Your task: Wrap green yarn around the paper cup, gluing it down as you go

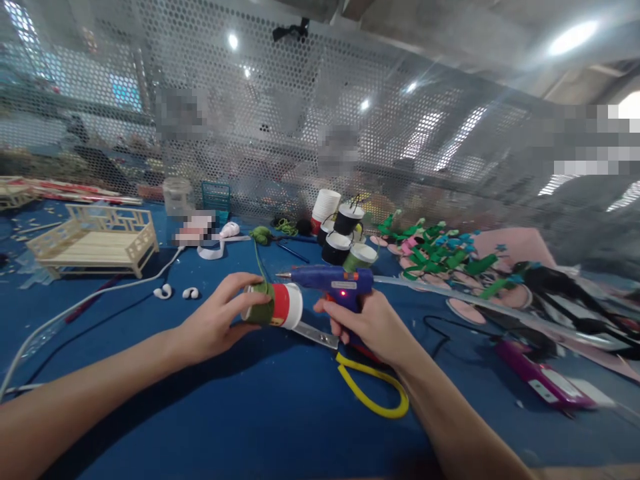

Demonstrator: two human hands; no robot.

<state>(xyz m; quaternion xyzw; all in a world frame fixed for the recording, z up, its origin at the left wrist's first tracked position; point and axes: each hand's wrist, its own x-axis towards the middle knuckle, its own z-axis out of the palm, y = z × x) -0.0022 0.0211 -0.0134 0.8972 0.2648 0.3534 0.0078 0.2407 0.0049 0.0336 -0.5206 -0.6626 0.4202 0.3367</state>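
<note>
My left hand [220,310] is closed round a paper cup [286,305] lying on its side, its white rim facing right. Green yarn covers the base end of the cup, while a red band shows near the rim. A strand runs from it back to a small green yarn ball [261,235]. In my right hand [373,323] is a blue hot glue gun [325,279] with a red light on, its nozzle pointing left just above the cup. A clear glue stick [400,283] projects from its rear. Below the cup lies a metal scissor blade [316,335], partly hidden.
Yellow scissor handles [373,393] lie below my right hand. Yarn-wrapped cups [343,233] stand at the back, with green craft plants [440,247] to their right. A small wooden bed frame [97,243], a white cable [120,285] and a purple power strip [543,377] are around the table.
</note>
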